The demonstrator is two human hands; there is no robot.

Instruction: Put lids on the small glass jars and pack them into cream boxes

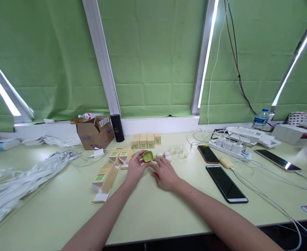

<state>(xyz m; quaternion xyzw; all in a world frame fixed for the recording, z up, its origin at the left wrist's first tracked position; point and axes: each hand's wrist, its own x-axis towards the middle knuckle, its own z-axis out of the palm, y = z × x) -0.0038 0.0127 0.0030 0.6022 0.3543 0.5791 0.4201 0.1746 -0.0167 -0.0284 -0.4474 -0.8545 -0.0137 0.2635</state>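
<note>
My left hand (135,169) is closed on a small square yellow-green cup (148,156), its open top facing me. My right hand (166,174) is palm down beside it, fingers stretched out and fingertips close to the cup's right side; I cannot tell if they touch. Just beyond my right fingers sit small white and pinkish pieces (167,153). Several clear round containers with yellow spots (180,150) stand to their right. Left of my hands are kraft boxes with open flaps, the nearest box (105,177) lying on the table. Several closed kraft boxes (146,141) stand in a row behind.
A brown carton (96,132) and a black cylinder (117,128) stand at the back. White straps (38,170) cover the left. To the right lie phones (226,183), a loaded power strip (230,148) and loose cables (268,195). A water bottle (260,119) stands at the back right.
</note>
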